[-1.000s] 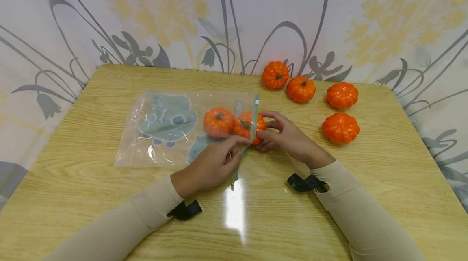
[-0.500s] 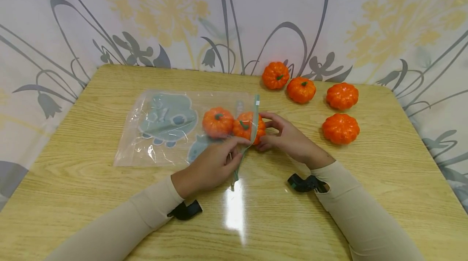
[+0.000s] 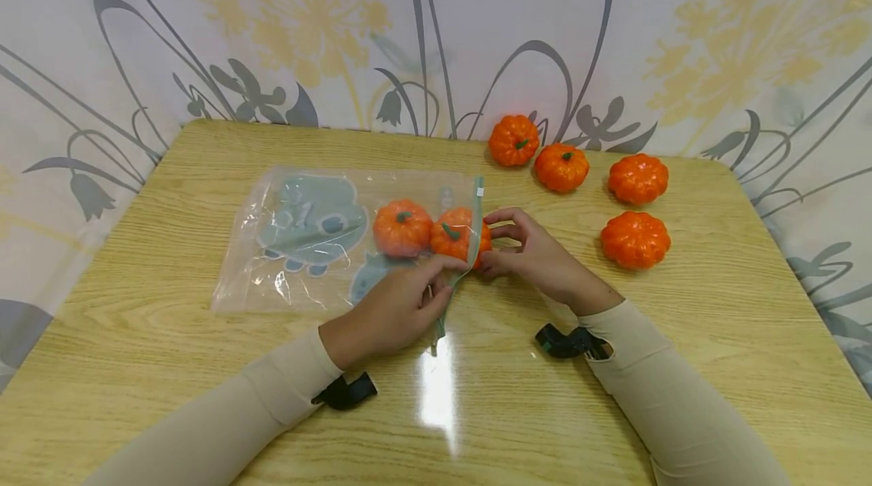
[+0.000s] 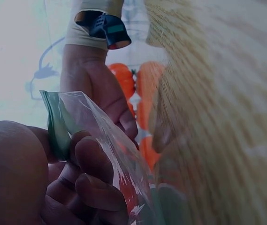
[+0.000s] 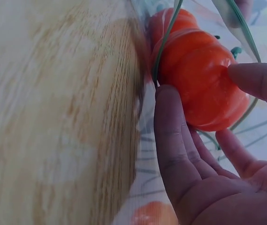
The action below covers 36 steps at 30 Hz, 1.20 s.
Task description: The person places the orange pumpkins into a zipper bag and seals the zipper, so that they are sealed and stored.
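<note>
On a wood-grain bench (image 3: 613, 403), an inner pumpkin (image 3: 402, 232) and an outer pumpkin (image 3: 451, 242) sit slightly deeper in a clear zip bag (image 3: 327, 236) than a moment ago. The right hand (image 3: 534, 259), thumb and fingertips cupped round the outer one, holds it at the mouth; the left hand (image 3: 398, 308) pinches the green zip edge (image 3: 475, 221). Bagging this second appears nearly done; four loose pumpkins (image 3: 635, 241) lie outside.

Wood-grain tabletop (image 3: 136, 266): bag (image 3: 341, 236) and pumpkins (image 3: 514, 140) (image 3: 562, 167) (image 3: 637, 179) (image 3: 636, 240)

Pale, glossy; white glare (image 3: 437, 387) near middle. Clear bag lies left of centre, green-edged mouth (image 3: 478, 202) facing right. Four loose orange pumpkins: two close together by the far edge, two farther right, one behind the other
</note>
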Tool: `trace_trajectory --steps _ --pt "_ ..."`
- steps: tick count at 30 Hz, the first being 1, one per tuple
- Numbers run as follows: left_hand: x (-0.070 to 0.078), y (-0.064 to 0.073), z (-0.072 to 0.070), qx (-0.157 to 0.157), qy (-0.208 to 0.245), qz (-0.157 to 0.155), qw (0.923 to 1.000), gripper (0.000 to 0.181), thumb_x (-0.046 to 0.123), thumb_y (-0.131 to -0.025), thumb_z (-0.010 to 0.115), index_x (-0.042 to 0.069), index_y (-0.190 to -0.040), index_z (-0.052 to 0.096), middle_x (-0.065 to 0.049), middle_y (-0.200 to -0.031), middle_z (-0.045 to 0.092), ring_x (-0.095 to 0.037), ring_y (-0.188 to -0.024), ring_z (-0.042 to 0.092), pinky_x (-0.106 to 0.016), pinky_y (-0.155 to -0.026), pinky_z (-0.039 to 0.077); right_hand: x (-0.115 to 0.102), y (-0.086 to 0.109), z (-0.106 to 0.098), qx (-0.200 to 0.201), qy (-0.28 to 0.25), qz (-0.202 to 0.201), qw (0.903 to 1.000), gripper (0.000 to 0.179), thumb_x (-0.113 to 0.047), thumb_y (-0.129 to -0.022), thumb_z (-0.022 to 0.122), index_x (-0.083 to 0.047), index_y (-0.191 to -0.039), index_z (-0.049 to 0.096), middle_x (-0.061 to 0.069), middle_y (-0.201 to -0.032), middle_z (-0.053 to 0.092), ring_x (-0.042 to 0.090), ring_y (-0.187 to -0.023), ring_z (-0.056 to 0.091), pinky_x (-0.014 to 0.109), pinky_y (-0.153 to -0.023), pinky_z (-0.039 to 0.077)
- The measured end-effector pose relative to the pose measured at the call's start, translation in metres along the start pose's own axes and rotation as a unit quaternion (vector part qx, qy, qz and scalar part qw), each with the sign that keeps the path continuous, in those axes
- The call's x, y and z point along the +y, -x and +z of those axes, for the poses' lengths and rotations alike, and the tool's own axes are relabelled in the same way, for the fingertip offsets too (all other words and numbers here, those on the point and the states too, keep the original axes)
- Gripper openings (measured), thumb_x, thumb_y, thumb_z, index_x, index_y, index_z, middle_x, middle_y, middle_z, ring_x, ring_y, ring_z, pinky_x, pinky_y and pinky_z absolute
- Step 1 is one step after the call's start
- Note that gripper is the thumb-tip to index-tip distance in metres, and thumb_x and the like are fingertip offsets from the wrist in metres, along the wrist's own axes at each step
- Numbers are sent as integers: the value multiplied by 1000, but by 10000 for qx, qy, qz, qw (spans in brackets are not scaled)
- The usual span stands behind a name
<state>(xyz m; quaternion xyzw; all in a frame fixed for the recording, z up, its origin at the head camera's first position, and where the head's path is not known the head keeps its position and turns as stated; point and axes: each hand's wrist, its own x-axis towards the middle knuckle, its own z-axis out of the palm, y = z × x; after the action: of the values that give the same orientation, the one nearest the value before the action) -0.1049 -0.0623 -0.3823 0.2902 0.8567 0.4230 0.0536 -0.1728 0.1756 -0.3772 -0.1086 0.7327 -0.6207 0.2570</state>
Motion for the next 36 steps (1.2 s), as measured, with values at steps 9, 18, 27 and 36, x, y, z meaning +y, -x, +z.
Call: trace_trajectory --steps 9,18,27,36 --pt "-2 0 1 -32 -91 14 10000 32 13 -101 54 12 -133 56 6 -82 56 -4 -66 49 -21 -60 46 -1 0 -1 162 569 -9 9982 53 -8 -95 66 -4 -142 42 18 -116 50 23 -86 69 33 -77 59" --pt "-2 1 2 -40 -125 -67 9999 32 14 -101 55 15 -133 56 6 -74 54 -3 -62 48 -21 -56 44 1 -1 0 216 869 30 9960 48 -12 -96 67 -7 -139 47 14 -101 61 22 -78 67 32 -73 58" --pt "-2 2 3 -101 -126 -86 9998 32 14 -101 54 15 -134 56 6 -69 52 -3 -59 47 -21 -53 43 3 0 0 182 750 -20 9970 46 -10 -97 64 -6 -140 47 18 -106 64 22 -83 71 33 -74 59" --pt "-3 0 2 -145 -129 -62 9998 32 13 -101 54 14 -133 56 7 -73 55 -3 -60 47 -20 -54 43 -2 1 -1 113 860 3 9962 45 -12 -100 60 -5 -143 48 20 -116 62 23 -87 71 33 -76 59"
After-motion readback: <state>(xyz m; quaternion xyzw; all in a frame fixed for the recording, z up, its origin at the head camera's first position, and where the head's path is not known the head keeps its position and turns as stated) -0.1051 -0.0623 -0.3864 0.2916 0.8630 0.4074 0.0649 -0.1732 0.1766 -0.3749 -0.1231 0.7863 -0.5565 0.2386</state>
